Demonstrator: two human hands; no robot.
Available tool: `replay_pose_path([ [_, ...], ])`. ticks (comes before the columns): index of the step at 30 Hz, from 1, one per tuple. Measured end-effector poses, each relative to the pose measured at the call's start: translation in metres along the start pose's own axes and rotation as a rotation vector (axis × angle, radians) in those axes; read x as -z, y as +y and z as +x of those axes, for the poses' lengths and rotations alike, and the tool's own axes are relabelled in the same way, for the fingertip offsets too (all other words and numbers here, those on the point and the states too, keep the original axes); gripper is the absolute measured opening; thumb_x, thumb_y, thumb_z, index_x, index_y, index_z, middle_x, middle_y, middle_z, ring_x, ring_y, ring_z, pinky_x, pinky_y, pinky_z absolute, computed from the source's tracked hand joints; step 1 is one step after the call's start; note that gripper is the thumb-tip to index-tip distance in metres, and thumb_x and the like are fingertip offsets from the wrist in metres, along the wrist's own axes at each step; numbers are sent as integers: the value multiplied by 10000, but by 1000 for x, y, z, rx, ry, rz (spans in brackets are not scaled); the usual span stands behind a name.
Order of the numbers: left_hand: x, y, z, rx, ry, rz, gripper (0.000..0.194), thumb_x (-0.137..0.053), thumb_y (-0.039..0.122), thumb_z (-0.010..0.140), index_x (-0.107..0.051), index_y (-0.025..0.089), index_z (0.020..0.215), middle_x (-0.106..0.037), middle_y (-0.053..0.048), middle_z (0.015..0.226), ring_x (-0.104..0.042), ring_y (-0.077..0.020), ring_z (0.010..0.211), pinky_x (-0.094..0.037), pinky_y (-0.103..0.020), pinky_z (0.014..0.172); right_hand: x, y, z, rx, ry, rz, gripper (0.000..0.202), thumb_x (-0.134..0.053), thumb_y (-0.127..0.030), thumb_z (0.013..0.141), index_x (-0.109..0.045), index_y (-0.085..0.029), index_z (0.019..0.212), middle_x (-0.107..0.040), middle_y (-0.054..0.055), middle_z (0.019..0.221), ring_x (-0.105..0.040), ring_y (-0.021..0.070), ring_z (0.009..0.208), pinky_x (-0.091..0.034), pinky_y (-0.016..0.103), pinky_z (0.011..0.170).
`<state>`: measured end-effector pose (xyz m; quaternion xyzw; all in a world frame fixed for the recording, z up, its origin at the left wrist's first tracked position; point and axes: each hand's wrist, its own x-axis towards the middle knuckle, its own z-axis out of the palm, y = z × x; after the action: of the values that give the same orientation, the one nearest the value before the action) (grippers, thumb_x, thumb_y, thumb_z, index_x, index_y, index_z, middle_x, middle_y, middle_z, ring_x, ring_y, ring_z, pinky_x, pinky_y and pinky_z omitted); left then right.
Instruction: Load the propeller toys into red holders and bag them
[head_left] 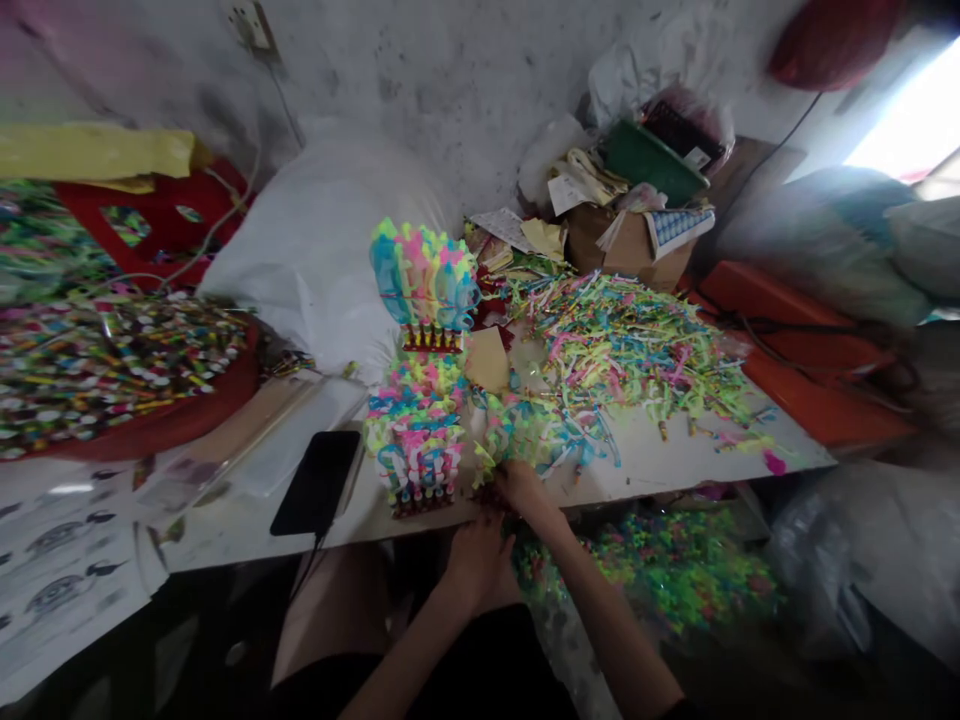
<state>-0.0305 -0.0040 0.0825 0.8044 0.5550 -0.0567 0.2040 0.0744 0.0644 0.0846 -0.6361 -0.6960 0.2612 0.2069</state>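
Observation:
At the table's front edge, my left hand (478, 558) and my right hand (523, 492) meet with fingers bent in around a small dark red piece (491, 497). What it is I cannot make out, as fingers cover most of it. Just left of my hands stand bundles of pink, blue and yellow plastic pieces (418, 455) in rows, with a dark red strip along the bottom. Behind them rises another bundle (426, 285), its pale loops tied round with a thin band. Pale green and yellow plastic pieces (517, 425) lie right beyond my right hand.
A large heap of thin coloured plastic pieces (630, 340) covers the right of the table. To the left are a black phone (316, 482) with a cable and a red basin (225, 400) of small parts. A white sack (322, 240) leans behind. An orange box (802, 340) stands right.

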Motion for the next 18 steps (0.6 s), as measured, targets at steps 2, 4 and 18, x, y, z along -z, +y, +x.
replay_pose_path([
  [2,5,-2,-1,-7,-27,20,408,-415,272,895,-499,106,1259,-578,-184,1219,-615,-297,1004,-496,-399,819,8,0,-8,0,-24,30,171,-553,-184,771,-692,-195,672,-684,37,641,-594,165,583,-380,238,541],
  [4,17,-2,-7,-52,-33,7,377,-419,258,891,-523,128,1229,-603,-168,1186,-627,-291,979,-494,-393,807,19,5,-18,-14,-10,56,189,-529,-250,803,-683,-206,703,-681,25,658,-603,169,606,-392,242,553],
  [18,142,10,67,-497,436,279,500,-567,240,833,-423,93,1289,-537,-138,1276,-442,-266,1209,-338,-395,998,16,72,9,19,327,652,294,-585,-474,714,-607,-188,780,-612,-4,698,-557,161,679,-467,288,646],
])
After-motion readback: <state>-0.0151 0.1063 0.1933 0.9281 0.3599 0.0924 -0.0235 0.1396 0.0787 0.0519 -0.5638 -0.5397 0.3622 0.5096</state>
